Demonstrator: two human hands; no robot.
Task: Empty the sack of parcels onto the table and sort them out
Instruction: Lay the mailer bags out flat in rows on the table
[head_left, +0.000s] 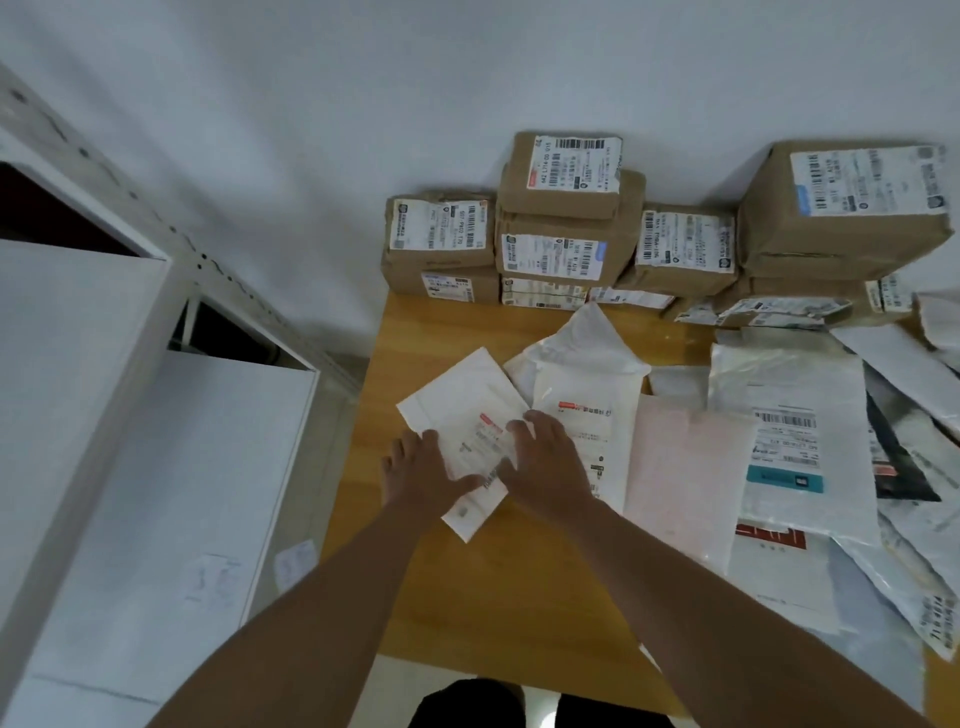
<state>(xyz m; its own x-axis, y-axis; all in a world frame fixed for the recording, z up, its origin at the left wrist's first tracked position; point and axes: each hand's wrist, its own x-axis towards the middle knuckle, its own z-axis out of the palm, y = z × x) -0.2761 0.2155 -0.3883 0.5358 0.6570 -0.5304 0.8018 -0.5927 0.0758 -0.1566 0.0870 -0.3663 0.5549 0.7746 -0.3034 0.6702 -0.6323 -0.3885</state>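
A small white mailer bag with a shipping label lies tilted on the wooden table. My left hand grips its left edge, thumb over the top. My right hand lies flat on its right side, fingers spread over the label. Beside it, partly under my right hand, lies a larger white mailer. A pink mailer and several white and grey poly bags spread to the right. The sack is not in view.
Brown cardboard parcels with labels are stacked in rows along the wall at the table's back edge. White shelving stands to the left of the table. Bare table wood shows between my forearms.
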